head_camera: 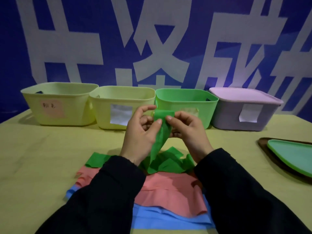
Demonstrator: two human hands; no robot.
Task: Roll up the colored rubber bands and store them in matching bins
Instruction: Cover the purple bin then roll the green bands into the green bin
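Both hands, left (140,132) and right (185,127), pinch the green band's (160,132) top end before the green bin (185,100), its loose tail trailing on the pile and liable to skew the roll.

- Dim, bluish-tinted scene with soft overall focus and blurred fine detail.
- Light falls from above and in front; the bins (62,105) cast faint shadows on the table (42,157).
- Black sleeves (104,200) lose all detail in darkness.
- Wide-angle bending curves the table edge and tilts the backdrop (152,39) lettering near the corners.
- Handwriting on one bin label (51,108) is unreadably smeared.
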